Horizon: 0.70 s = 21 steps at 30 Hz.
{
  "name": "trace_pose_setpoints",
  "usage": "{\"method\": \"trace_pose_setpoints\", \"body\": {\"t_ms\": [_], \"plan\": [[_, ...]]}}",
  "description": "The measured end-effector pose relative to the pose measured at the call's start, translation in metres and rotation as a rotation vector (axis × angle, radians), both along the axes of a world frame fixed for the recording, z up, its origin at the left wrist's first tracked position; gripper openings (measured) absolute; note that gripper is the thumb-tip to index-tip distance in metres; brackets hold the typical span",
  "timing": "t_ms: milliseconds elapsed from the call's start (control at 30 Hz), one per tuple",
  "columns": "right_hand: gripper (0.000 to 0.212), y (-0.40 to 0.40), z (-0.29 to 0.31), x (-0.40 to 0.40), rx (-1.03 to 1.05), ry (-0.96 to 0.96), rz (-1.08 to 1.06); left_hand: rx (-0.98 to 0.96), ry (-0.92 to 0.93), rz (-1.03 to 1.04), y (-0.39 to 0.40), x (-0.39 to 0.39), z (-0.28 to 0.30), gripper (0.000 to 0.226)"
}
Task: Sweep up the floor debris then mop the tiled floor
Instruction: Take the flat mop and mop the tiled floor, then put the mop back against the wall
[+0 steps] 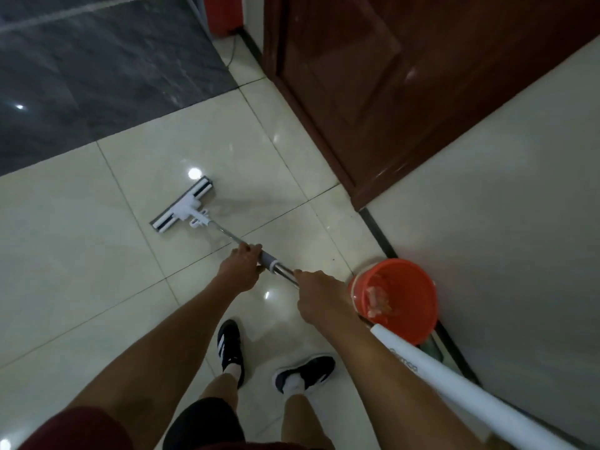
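A flat mop lies with its white and grey head (182, 205) pressed on the cream tiled floor (81, 241) in the middle of the view. Its metal pole (227, 233) runs back toward me and ends in a thick white handle (454, 384) at the lower right. My left hand (242, 266) grips the pole at its grey collar. Just behind it, my right hand (319, 295) grips the shiny part of the pole. A damp streak shows on the tiles to the right of the mop head.
An orange bucket (409, 326) with some pinkish scraps inside stands by the white wall (503, 222) at my right. A dark red wooden door (406, 76) is ahead on the right. Dark grey flooring (81, 76) lies at the upper left. My two feet stand below.
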State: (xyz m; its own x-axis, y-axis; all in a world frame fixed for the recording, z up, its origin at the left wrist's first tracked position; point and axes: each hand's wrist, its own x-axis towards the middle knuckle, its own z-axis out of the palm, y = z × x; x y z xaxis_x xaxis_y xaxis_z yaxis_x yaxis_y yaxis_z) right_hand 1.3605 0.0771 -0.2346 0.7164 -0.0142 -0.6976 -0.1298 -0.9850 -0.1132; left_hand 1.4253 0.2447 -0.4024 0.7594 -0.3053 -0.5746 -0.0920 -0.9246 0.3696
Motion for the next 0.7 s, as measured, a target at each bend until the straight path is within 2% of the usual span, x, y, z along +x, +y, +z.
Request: {"method": "trace_pose_setpoints", "body": {"t_ms": [100, 200, 367, 533, 700], "plan": [[0.032, -0.051, 0.005, -0.022, -0.059, -0.089, 0.020, 0.014, 0.007, 0.012, -0.057, -0.024, 0.007, 0.054], [0.026, -0.100, 0.008, -0.042, -0.122, -0.095, 0.011, 0.011, 0.001, 0.007, -0.110, -0.045, 0.012, 0.049], [0.018, -0.172, 0.021, -0.063, -0.196, -0.110, 0.013, 0.065, -0.023, -0.109, -0.181, -0.060, 0.023, 0.040], [0.012, -0.230, 0.041, -0.048, -0.271, -0.169, 0.049, -0.060, -0.064, -0.144, -0.237, -0.050, 0.032, 0.033], [0.016, -0.276, 0.063, -0.015, -0.334, -0.196, 0.029, -0.132, -0.133, -0.220, -0.286, -0.021, 0.043, 0.019]]}}
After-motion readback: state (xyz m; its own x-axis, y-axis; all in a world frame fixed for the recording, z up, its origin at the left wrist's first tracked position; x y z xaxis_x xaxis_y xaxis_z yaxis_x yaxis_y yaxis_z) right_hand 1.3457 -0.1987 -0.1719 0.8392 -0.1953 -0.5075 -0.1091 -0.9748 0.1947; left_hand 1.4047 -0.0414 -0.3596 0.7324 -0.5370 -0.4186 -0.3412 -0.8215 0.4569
